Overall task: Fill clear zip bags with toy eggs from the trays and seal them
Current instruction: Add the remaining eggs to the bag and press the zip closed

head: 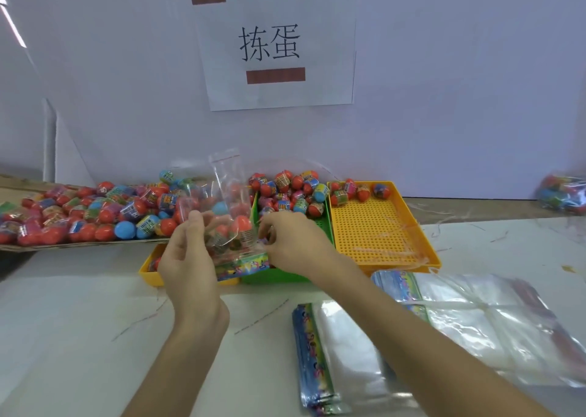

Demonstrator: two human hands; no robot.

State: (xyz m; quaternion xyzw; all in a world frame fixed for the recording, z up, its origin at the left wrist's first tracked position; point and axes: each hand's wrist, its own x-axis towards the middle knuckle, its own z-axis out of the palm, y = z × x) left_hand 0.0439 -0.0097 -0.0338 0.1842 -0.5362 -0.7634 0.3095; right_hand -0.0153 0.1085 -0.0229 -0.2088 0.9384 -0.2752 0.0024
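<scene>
Head view: two bare hands hold one clear zip bag (229, 194) upright over the trays. The left hand (190, 258) pinches the bag's left edge, thumb and fingers curled onto the film. The right hand (295, 245) pinches its lower right edge the same way, so each grip is closed on the bag alone. The bag's long axis runs up and away from the grips, with a red zip line at the far top and a printed strip low between the hands. Whether eggs sit inside or only show through, I cannot tell. The nearest toy eggs (285, 191) are heaped in the green tray (279, 276) just beyond the right grip, so that hand looks better placed to reach them. Empty bags (348, 353) lie on the worktop (79, 321), nearer than the grips and to the right.
</scene>
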